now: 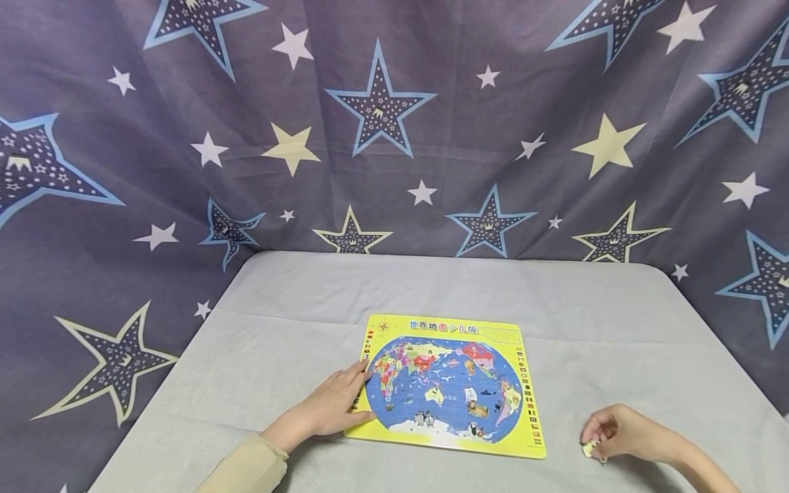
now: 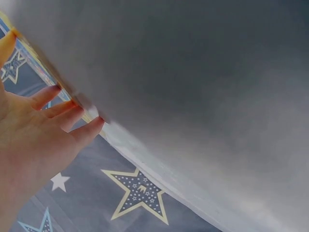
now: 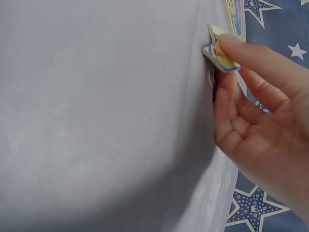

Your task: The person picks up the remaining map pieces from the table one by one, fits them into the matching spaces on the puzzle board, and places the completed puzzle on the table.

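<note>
A yellow-bordered world map puzzle board (image 1: pixel 481 448) lies flat on the bed-like grey surface, with a blue oval map and Chinese characters along its top. My left hand (image 1: pixel 335 404) rests at the board's left side, fingers extended onto its edge and thumb near the lower left corner. In the left wrist view, the fingertips (image 2: pixel 99 119) of that hand touch along the edge. To the right of the board, my right hand (image 1: pixel 631 433) pinches a small pale yellow puzzle piece (image 3: pixel 221 54) with a blue rim between thumb and fingers, close over the cloth.
Light grey cloth (image 1: pixel 296 287) covers the flat surface, with a few creases across it. A dark curtain (image 1: pixel 407 178) printed with stars hangs behind and along both sides. Small flags line the board's left and right borders.
</note>
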`<state>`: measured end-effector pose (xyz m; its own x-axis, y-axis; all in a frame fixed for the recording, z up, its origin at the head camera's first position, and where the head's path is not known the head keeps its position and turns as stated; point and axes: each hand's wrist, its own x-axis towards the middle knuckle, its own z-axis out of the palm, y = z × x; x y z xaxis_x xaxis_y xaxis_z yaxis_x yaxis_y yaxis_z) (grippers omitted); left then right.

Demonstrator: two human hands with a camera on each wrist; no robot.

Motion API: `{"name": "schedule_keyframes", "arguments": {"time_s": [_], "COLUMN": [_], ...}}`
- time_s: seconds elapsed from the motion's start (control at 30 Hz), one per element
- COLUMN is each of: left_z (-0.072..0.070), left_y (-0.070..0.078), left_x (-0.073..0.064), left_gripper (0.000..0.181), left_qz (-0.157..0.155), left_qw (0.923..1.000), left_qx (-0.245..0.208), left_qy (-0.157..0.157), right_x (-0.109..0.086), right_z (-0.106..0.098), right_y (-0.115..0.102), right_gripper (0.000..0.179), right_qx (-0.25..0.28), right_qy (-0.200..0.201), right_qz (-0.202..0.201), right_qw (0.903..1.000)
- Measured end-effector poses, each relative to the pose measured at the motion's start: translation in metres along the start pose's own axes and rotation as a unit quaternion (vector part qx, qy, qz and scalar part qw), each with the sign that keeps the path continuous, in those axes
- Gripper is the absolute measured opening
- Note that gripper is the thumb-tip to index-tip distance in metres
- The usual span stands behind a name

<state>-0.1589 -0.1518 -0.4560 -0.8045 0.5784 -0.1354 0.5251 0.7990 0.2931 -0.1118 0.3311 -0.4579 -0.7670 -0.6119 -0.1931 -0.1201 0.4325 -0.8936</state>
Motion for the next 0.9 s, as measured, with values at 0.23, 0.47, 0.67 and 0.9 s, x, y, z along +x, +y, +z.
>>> {"name": "schedule_keyframes", "arguments": {"time_s": [0.23,0.47,0.67,0.9], "left_z": [0.002,0.002,0.002,0.001], "left_y": [-0.001,-0.001,-0.001,-0.001], "left_x": [0.001,0.000,0.001,0.001], "left_gripper": [0.075,0.075,0.075,0.075], "left_qz": [0.002,0.001,0.000,-0.003], "left_qw": [1.0000,1.0000,1.0000,1.0000], "left_qx": [0.006,0.000,-0.001,-0.001], "left_qy": [0.002,0.003,0.002,-0.002], "right_x": [-0.002,-0.002,0.002,0.008], "right_z": [-0.003,-0.005,-0.001,0.001], "right_y": [0.001,0.001,-0.004,-0.006], "right_gripper": [0.014,0.017,0.019,0.019], "right_qx": [0.039,0.058,0.051,0.031], "right_qy": [-0.011,-0.025,-0.009,0.005], "right_qz": [0.010,0.012,0.048,0.046], "right_qw": [0.9991,0.9979,0.9975,0.9984]}}
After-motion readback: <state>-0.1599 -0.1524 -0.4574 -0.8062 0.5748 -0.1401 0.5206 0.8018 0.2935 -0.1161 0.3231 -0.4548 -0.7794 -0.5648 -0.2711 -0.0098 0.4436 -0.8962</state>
